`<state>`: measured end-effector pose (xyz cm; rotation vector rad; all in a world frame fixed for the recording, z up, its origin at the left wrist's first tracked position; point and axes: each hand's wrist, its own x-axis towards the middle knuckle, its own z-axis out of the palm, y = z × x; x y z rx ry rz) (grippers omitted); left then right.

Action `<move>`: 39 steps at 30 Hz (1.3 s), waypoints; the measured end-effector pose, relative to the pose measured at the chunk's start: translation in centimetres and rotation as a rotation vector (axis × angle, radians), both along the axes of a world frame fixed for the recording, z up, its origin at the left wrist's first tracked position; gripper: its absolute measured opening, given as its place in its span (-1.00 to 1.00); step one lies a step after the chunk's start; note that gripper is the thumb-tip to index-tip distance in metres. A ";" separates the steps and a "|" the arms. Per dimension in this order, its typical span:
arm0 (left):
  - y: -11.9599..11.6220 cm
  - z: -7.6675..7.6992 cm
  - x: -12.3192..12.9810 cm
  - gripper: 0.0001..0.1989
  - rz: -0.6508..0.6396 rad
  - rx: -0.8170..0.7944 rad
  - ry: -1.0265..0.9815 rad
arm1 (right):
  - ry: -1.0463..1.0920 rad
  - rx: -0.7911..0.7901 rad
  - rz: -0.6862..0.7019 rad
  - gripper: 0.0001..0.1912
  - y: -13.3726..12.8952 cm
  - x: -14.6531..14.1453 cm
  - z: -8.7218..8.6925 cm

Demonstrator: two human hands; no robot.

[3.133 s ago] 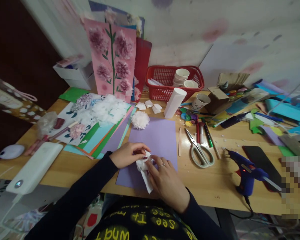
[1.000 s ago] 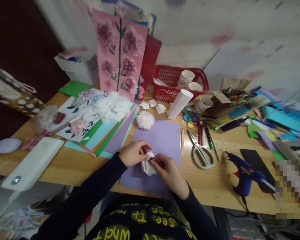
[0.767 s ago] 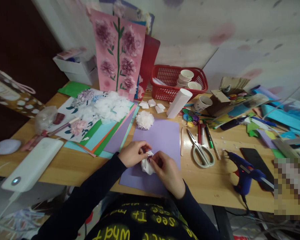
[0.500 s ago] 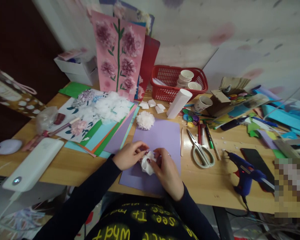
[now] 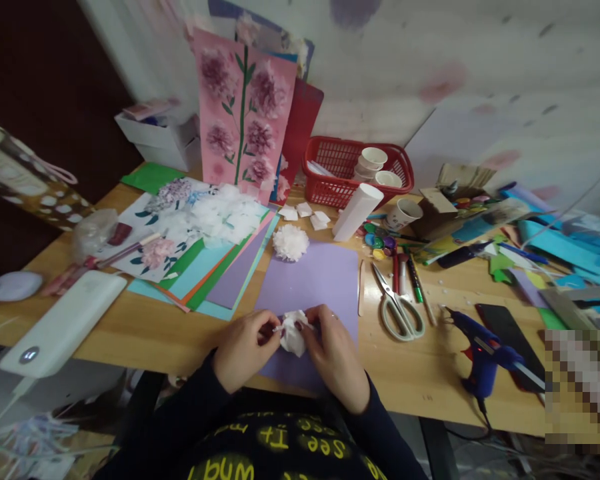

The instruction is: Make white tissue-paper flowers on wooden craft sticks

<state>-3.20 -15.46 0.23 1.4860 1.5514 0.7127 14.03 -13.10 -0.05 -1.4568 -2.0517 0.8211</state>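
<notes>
Crumpled white tissue paper (image 5: 293, 333) is pinched between my two hands, over the lower part of a purple sheet (image 5: 310, 280). My left hand (image 5: 247, 347) grips its left edge with thumb and fingertips. On the other side, my right hand (image 5: 335, 357) holds the right edge, fingers curled. A fluffy white paper flower (image 5: 291, 243) rests at the sheet's top left corner. Small folded white squares (image 5: 304, 210) lie beyond it.
Scissors (image 5: 401, 317), a blue glue gun (image 5: 483, 350) and a black phone (image 5: 500, 320) lie to the right. Behind stand a white roll (image 5: 357, 212) and a red basket (image 5: 330, 150). Colored papers (image 5: 230, 280) and a white power bank (image 5: 65, 323) are on the left.
My left hand has moved down and left, to the tissue's left edge. The tissue is spread wider between both hands. The camera view has shifted slightly.
</notes>
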 end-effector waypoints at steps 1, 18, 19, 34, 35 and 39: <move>0.2 0.1 -0.1 -0.93 0.014 -0.007 -0.032 | 0.048 -0.063 -0.015 -0.94 -0.2 0.1 0.0; 1.4 1.9 2.6 -0.81 0.090 0.923 0.198 | 0.747 -0.279 -0.255 -0.73 0.1 -0.7 1.0; 1.4 1.8 2.6 -0.81 0.082 0.943 0.199 | 0.776 -0.282 -0.260 -0.73 0.2 -0.7 1.1; 2.8 0.2 2.1 -0.77 -0.047 1.087 0.206 | 1.171 -0.589 -0.292 -0.67 1.1 -0.2 1.4; 2.9 0.4 2.1 -0.76 -0.068 1.097 0.203 | 1.176 -0.590 -0.288 -0.68 1.2 -0.2 1.4; 2.9 1.2 1.9 -0.75 -0.110 1.032 0.084 | 1.206 -0.611 -0.301 -0.69 1.3 -0.4 1.4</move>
